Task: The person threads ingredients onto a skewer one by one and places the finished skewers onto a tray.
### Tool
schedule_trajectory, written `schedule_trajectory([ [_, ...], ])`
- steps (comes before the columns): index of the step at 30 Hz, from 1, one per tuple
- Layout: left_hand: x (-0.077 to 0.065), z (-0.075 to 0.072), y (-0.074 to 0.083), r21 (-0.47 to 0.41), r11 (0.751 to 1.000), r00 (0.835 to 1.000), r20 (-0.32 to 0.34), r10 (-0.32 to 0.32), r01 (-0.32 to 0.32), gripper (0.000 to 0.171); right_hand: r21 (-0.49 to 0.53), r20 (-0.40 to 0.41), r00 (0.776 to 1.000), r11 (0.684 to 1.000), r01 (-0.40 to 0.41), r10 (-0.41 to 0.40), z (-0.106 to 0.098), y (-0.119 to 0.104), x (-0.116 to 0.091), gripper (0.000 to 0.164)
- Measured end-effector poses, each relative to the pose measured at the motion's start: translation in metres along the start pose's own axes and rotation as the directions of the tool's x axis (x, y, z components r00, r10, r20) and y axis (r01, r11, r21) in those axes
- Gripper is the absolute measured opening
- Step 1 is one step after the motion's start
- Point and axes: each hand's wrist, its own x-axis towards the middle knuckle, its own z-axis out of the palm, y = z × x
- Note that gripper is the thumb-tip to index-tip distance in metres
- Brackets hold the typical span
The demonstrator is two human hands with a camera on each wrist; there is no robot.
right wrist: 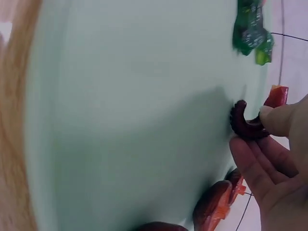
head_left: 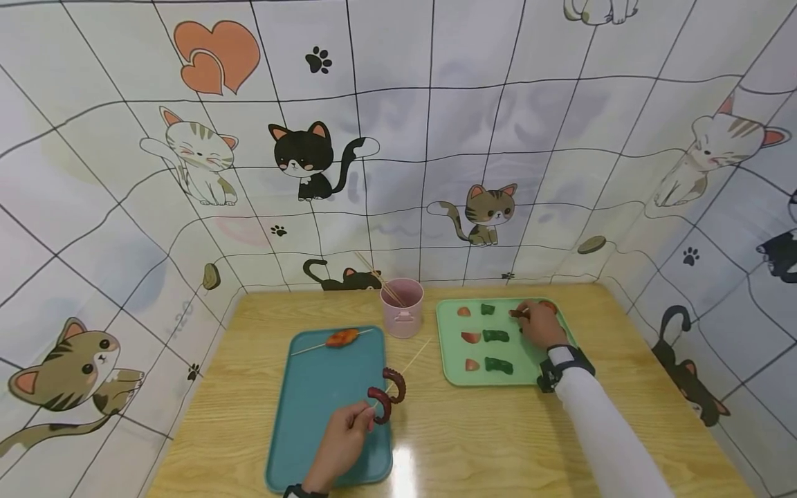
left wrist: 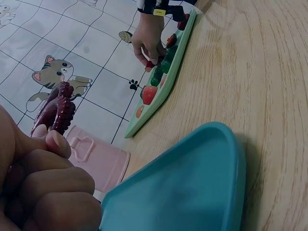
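My left hand (head_left: pixel 341 439) grips a thin wooden skewer (head_left: pixel 418 354) above the blue tray (head_left: pixel 324 408). Two curled, dark-red octopus tentacle pieces (head_left: pixel 396 389) are threaded on it, just beyond the thumb; its tip points up and right. Over the far right part of the light green tray (head_left: pixel 526 360), my right hand (head_left: pixel 540 325) pinches another tentacle piece (right wrist: pixel 243 126) between thumb and fingers. Several green pieces (head_left: pixel 496 335) and red pieces (head_left: pixel 471 337) lie on that tray's left half. Dark red pieces with orange parts (right wrist: pixel 211 207) lie near the right hand.
A pink bucket (head_left: pixel 401 321) holding several skewers (head_left: pixel 373 270) stands between the trays at the back. One skewered orange-brown piece (head_left: pixel 342 337) lies across the blue tray's far end. Cat-printed cloth walls (head_left: pixel 398 173) rise behind and beside the wooden table (head_left: pixel 467 436).
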Motion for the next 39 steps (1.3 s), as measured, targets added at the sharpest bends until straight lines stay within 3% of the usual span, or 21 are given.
schedule_trajectory([
  [7, -0.001, 0.0, 0.0, 0.009, 1.0, 1.0, 0.013, 0.008, -0.008, 0.036, 0.065, -0.023, 1.0, 0.998, 0.009, -0.008, -0.008, -0.011, -0.013, 0.025],
  [14, -0.001, -0.001, 0.002, 0.003, 1.0, 1.0, 0.016, 0.012, -0.012, 0.037, 0.144, -0.104, 0.994, 0.989, 0.036, -0.021, -0.016, -0.025, -0.024, 0.032],
  [21, 0.001, -0.003, 0.009, -0.025, 1.0, 1.0, 0.011, 0.007, -0.007, 0.036, 0.265, -0.163, 0.987, 0.963, 0.046, -0.002, -0.023, -0.047, -0.037, 0.037],
  [25, 0.002, -0.004, 0.012, -0.014, 0.999, 1.0, 0.005, 0.03, -0.03, 0.036, 0.414, -0.108, 0.992, 0.91, -0.01, 0.06, -0.026, -0.067, -0.048, 0.044],
  [31, 0.004, -0.005, 0.017, 0.007, 0.999, 0.999, 0.02, 0.042, -0.042, 0.038, 0.625, -0.025, 0.996, 0.779, -0.055, 0.09, -0.028, -0.101, -0.062, 0.047],
  [35, 0.007, -0.006, 0.022, 0.018, 0.998, 0.998, 0.033, 0.056, -0.057, 0.038, 0.719, 0.015, 0.995, 0.69, -0.076, 0.094, -0.029, -0.12, -0.071, 0.047],
  [39, 0.012, -0.006, 0.028, 0.063, 0.995, 0.996, 0.044, 0.074, -0.076, 0.038, 0.778, 0.047, 0.994, 0.621, -0.097, 0.096, -0.031, -0.134, -0.079, 0.045],
])
